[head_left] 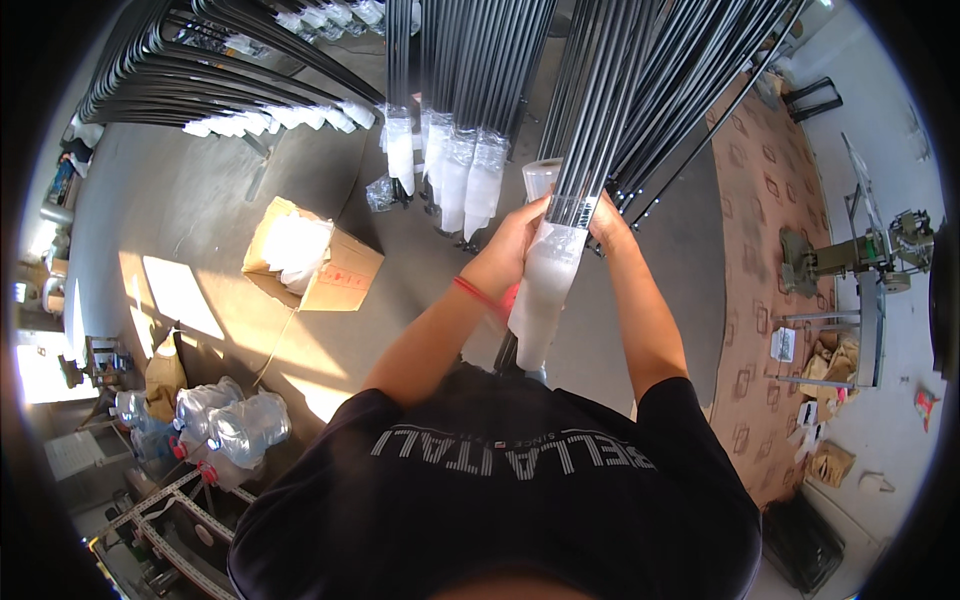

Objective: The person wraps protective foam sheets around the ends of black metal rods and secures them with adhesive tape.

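Black rod bundle (600,110): located centrally in front of the person, its near end covered by a white wrap (548,275). The left hand (515,245) grips the left side; the right hand (610,222) grips the right side. The fingers are bent in around the bundle, their tips hidden. A film roll (541,176) is just beyond the left hand; contact cannot be determined. A cardboard box (348,281) rests on the floor (415,270) at left.

My black shirt (500,530): big pale capitals curving across my chest, with a smaller line of lettering close by.
Cardboard box (345,275): red print on one side, too small for me to read.
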Motion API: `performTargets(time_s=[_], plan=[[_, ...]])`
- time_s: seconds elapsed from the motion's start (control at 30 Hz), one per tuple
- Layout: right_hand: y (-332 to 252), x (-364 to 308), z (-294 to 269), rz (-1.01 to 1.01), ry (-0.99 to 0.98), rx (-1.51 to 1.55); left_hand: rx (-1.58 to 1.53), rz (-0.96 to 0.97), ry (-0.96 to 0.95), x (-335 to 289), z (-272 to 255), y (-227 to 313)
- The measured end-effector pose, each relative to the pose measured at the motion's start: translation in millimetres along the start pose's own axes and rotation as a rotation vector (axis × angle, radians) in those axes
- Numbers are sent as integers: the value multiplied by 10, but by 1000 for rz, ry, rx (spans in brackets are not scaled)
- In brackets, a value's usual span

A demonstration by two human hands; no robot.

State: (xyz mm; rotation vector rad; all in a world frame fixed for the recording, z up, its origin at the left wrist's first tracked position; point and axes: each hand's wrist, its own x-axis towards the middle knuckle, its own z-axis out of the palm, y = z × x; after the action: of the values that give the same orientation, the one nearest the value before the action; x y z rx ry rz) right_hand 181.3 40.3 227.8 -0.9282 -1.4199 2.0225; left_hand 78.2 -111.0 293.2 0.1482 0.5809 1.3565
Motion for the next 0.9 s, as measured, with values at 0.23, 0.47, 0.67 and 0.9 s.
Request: performTargets(time_s=[0.23,0.47,0.67,0.9], plan=[[-98,-60,170,-39,-96,34,117,-141,62,91,-110,116],[-144,-64,225,-35,-107,-17,143,-150,88,107,-67,163],[-5,29,230,-15,-93,111,73,299,287,-114,-7,-151],[270,-31,392,116,-175,295,467,554,292,-183,-66,-253]])
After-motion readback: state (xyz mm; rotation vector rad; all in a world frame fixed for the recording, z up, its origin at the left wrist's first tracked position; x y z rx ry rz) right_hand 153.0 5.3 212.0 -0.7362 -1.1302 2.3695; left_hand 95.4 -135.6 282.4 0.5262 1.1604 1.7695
